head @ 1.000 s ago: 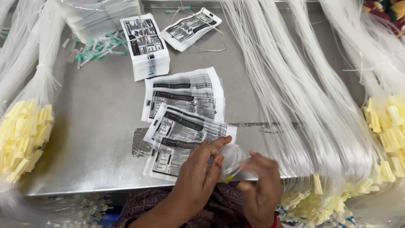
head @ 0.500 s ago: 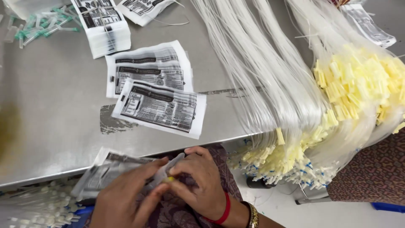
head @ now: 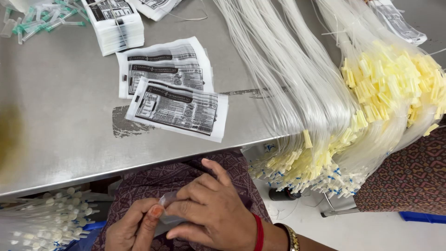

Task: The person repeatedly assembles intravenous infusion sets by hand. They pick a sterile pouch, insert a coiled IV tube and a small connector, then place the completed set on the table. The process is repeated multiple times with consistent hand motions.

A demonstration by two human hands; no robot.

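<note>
Both hands worked in the lap, below the near edge of the bench. The left hand (head: 132, 227) pinched a small clear plastic piece (head: 166, 201) between thumb and fingertip, and the right hand (head: 213, 209) curled over it from the other side, its fingers closed around the same piece. Most of that piece was hidden under the right hand, so its exact shape could not be told.

Held so lightly and off the bench, the slippery piece could have slid out of the pinch and dropped onto the patterned cloth (head: 153, 181) of the lap or to the floor.

On the bench (head: 60, 125), near its front edge, lay two flat printed pouches (head: 179, 109), the nearer one overlapping the other; a careless wrist could have swept it off. A stack of pouches (head: 116, 23) stood towards the far left corner, beside loose green-capped parts (head: 39, 23). Thick bundles of clear tubing (head: 297, 88) ran across the right side and hung over the front edge, their yellow ends (head: 395, 79) crowding the space beside the right arm, ready to snag. More white-tipped tubes (head: 46, 218) lay under the bench at the left.
</note>
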